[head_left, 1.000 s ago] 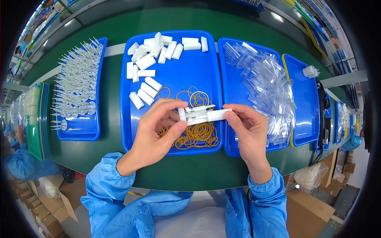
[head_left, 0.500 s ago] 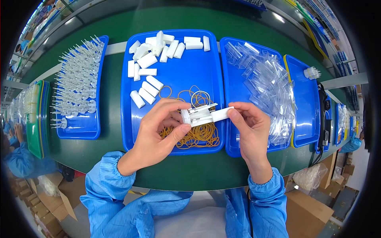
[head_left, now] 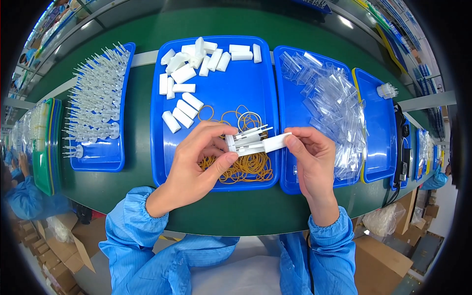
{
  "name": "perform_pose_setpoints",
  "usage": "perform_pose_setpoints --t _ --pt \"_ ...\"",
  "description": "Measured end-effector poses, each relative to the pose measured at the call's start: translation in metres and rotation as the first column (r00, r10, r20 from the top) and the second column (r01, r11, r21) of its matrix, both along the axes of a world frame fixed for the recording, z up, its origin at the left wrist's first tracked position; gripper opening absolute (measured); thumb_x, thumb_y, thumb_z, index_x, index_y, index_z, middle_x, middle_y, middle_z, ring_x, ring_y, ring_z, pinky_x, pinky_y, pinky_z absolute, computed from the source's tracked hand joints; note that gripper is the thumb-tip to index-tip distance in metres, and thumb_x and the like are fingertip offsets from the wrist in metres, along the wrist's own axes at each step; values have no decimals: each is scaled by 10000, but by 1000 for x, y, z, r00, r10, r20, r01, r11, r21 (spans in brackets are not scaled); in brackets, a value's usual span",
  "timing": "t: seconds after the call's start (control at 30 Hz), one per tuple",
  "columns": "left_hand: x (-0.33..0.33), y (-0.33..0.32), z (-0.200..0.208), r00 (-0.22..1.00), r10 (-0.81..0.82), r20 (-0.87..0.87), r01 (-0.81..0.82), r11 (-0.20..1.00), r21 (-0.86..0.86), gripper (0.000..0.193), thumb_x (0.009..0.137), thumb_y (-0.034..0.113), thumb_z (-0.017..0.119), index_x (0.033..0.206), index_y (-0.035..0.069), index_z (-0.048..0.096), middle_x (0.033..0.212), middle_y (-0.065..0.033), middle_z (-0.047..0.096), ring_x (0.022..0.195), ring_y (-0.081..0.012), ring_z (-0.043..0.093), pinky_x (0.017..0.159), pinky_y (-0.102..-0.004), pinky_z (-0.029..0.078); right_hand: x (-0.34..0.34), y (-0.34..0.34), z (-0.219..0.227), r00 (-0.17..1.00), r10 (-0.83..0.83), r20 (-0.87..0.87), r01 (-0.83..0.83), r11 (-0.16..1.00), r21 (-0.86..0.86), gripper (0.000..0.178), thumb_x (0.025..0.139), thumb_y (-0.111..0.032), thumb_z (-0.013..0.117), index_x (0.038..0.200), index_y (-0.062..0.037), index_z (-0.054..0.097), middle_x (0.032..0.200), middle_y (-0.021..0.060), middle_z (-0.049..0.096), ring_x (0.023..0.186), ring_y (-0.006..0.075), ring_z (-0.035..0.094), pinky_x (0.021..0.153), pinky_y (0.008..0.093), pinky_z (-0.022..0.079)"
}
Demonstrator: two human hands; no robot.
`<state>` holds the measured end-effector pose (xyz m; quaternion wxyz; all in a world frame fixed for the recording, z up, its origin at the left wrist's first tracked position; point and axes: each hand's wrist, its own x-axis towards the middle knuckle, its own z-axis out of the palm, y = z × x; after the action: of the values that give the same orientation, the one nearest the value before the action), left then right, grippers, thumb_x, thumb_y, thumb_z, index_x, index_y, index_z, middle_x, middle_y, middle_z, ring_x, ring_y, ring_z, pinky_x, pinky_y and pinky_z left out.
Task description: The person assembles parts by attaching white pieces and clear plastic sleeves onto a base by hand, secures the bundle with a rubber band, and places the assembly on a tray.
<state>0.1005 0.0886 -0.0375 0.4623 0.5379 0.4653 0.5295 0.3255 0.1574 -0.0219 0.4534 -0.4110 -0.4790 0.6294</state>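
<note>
Left grip [head_left: 189, 163] pinches our pronged holder [head_left: 241, 148]; right grip [head_left: 314, 160], a white block [head_left: 276, 142]

Toward the bench's [head_left: 236, 216] near edge, one prong [head_left: 254, 148] meets it, others bare

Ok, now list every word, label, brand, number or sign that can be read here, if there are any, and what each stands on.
None can be read anywhere in this view.
Pronged white part in the left hand: no lettering visible.
White block in the right hand: no lettering visible.
Black device toward the right: any marking is too small to read.
</note>
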Motion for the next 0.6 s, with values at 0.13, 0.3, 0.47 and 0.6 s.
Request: perform_pose_setpoints --t 0.13,0.3,0.47,0.6 --pt "2 0 3 998 -12 -63 14 1000 28 325 906 9 688 1218 -21 601 1183 -132 554 943 -180 657 796 -285 596 -4 -7 -4 994 -3 107 -10 993 118 181 875 -8 744 1048 41 722 935 92 720 821 102 619 749 232 494" --pt "2 0 1 1000 14 -6 -14 1000 -4 337 898 6 696 1222 -19 606 1163 -129 558 943 -179 655 801 -285 599 -12 -15 -3 963 -8 269 -87 937 339 186 842 13 751 1027 -3 756 928 90 710 838 144 573 723 266 456" --pt "4 2 2 1000 -10 16 11 999 -30 330 903 9 692 1221 -19 607 1160 -130 557 944 -173 646 804 -283 597 -13 -20 -2 898 -76 433 -165 855 492 217 825 4 759 1040 -33 765 910 90 676 830 160 557 703 275 443" --pt "3 1 4 1000 -2 27 3 1000 -20 325 915 -1 671 1231 -12 597 1166 -120 556 940 -157 634 788 -274 582 -18 -20 6 880 -198 432 -82 832 548 218 824 -4 755 1039 -35 760 874 76 624 822 172 545 692 285 419"
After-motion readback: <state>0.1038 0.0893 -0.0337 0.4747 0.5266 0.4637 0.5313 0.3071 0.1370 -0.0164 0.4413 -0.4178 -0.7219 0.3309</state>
